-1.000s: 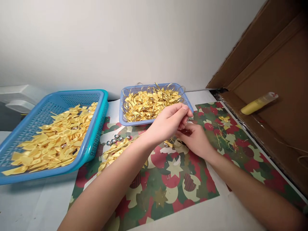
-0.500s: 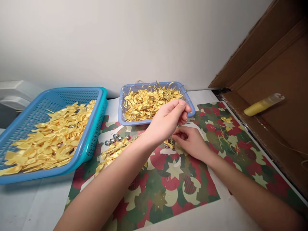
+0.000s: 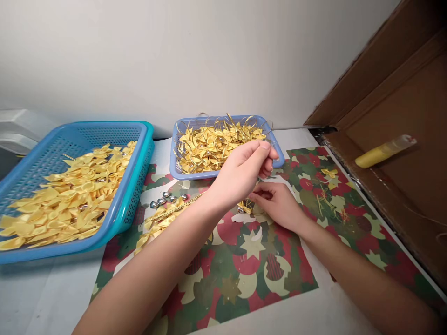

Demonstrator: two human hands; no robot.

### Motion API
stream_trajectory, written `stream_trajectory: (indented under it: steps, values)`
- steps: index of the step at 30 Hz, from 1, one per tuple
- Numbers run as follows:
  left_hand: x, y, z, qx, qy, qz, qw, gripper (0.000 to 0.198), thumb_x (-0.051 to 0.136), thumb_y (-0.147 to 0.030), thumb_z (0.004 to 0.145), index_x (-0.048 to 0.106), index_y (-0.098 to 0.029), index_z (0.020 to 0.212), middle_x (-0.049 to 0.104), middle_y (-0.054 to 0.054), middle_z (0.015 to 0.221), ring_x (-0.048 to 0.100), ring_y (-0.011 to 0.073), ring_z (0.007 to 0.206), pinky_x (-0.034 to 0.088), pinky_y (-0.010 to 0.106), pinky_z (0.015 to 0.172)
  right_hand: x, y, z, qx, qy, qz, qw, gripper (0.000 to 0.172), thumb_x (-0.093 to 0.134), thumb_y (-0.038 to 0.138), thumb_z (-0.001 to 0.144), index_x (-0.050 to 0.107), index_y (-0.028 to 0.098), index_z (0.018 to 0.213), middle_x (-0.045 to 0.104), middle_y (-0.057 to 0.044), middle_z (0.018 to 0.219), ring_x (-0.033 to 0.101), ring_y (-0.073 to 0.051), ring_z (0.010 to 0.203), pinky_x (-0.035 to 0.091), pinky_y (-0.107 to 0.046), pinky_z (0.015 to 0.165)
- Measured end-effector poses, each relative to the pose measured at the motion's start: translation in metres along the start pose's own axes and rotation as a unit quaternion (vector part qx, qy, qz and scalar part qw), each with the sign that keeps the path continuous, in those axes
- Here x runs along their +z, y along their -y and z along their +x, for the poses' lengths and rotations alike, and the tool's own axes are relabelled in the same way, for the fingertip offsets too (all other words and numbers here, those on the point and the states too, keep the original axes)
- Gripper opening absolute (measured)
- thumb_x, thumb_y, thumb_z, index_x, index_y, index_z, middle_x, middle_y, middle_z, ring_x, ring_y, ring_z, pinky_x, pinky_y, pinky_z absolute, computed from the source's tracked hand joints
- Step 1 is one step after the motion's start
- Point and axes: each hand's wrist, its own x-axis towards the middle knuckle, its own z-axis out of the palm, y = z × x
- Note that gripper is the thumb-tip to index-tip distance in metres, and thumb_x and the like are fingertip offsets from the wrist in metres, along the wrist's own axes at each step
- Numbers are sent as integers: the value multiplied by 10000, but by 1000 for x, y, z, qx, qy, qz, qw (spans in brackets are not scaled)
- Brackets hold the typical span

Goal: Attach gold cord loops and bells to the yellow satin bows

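My left hand is raised in front of the small basket, its thumb pressed to the curled fingers. Whatever it may pinch is too small to make out. Lower and to the right, my right hand has its fingers curled together just above the mat. At its fingertips lies a yellow ribbon bow with a small silver bell, and a thin gold loop shows beside it. The right fingers hide what they grip. Under my left forearm are a pile of yellow bows, gold cords and several silver bells.
A blue basket of yellow bows, nested in a teal one, stands at left. The smaller basket behind my hands holds bows with gold loops. A patterned mat covers the table. Thread scraps and a cardboard wall with a yellow tube are at right.
My view has shifted slightly. Both hands keep nearly the same place and closed pose, and the bow with the bell still lies by the right fingertips.
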Motion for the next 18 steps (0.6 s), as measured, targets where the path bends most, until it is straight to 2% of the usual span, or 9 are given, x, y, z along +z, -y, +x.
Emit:
stream_trajectory:
  steps: [4,12,15,18]
  values:
    - [-1,-1,1,15,-29,-4,999,275,412,-215,962,542,-155,728,486,-37,627,460,57,563,404,165,579,0,-2,0,13,14,-5,1000,190,636,321,810,741,164,802,716,-39,760,553,-136,618,417,-252,568]
    - [-5,-3,3,42,-64,2,997,283,389,-209,968,535,-162,731,490,-37,632,476,58,573,407,159,581,-2,0,-1,15,42,-54,998,185,628,289,826,752,157,784,680,-24,703,501,-110,577,374,-231,529]
    - [-6,-3,3,47,-68,15,996,275,395,-214,968,534,-163,737,493,-37,638,482,57,576,415,158,590,-4,0,-1,13,60,-56,997,182,618,282,831,755,166,804,703,-27,750,535,-114,611,394,-226,549]
    - [-6,-3,3,52,-66,29,996,274,394,-223,969,535,-164,741,496,-34,640,492,58,582,422,160,593,-6,0,-1,14,71,-67,995,188,605,277,835,756,168,821,697,-25,735,515,-108,593,382,-224,535]
